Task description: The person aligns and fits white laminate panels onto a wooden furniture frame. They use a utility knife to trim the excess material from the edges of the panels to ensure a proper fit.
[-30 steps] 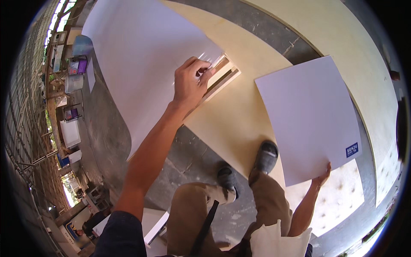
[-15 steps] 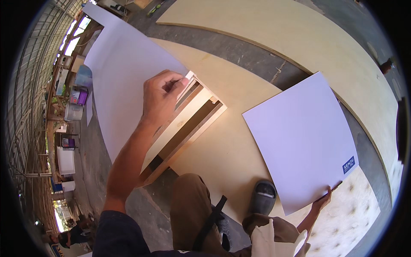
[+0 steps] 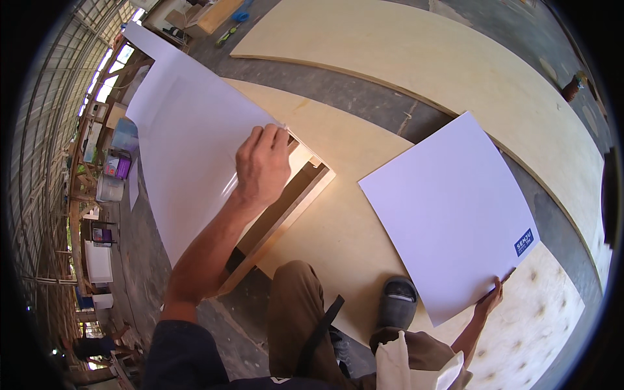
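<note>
A large white sheet (image 3: 188, 123) lies over an open wooden frame (image 3: 292, 195) on the left. My left hand (image 3: 263, 162) is closed at the sheet's edge near the frame's far corner, fingers curled over it. At right, a smaller white panel (image 3: 455, 208) with a dark blue label rests on the plywood. By the near edge of this panel, my right hand (image 3: 492, 299) is closed round a thin dark stick (image 3: 509, 275), pencil-like; its exact kind does not show.
A plywood sheet (image 3: 325, 253) lies under the frame, with my sandalled foot (image 3: 397, 302) on it. Another long plywood sheet (image 3: 390, 58) spans the far side. Buckets (image 3: 110, 187) and shelves line the left wall. A person (image 3: 97, 348) is at the far lower left.
My left hand has turned back-up, its fingers now folded over the sheet's edge. A glare streak shows on the sheet beside it. My right hand stays at the smaller panel's near edge.
</note>
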Action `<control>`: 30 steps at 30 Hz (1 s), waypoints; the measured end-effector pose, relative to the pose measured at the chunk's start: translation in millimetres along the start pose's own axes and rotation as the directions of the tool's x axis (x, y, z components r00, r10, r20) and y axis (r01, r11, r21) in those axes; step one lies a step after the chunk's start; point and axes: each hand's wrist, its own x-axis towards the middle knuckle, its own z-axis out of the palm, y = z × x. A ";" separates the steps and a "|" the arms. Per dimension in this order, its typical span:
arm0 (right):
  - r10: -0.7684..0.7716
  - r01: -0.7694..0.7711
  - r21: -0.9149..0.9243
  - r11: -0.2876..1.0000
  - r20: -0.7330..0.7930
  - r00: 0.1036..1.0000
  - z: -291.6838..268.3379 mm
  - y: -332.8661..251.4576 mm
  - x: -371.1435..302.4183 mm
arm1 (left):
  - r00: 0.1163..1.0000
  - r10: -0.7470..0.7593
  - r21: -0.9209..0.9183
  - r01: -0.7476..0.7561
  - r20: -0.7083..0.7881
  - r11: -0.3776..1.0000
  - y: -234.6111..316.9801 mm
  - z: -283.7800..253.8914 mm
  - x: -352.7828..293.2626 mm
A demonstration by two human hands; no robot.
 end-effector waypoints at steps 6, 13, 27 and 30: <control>0.016 -0.016 0.014 1.000 0.020 1.000 -12.0 6.0 11.1 | 0.999 -0.031 -0.103 0.028 -0.029 0.994 3.8 -3.7 3.7; 0.020 -0.021 0.014 1.000 0.016 1.000 -14.1 15.0 19.1 | 0.982 0.183 0.166 -0.189 0.050 0.968 7.0 1.6 0.6; -0.396 0.083 -0.773 0.629 -0.226 0.890 -14.1 10.1 7.7 | 0.964 -0.179 -0.247 0.226 0.198 0.942 -24.8 -33.7 -9.1; -0.594 0.190 -0.832 0.520 -0.193 0.781 -23.5 1.0 5.9 | 0.942 -0.256 -0.365 0.321 0.217 0.874 -28.7 -35.8 -19.3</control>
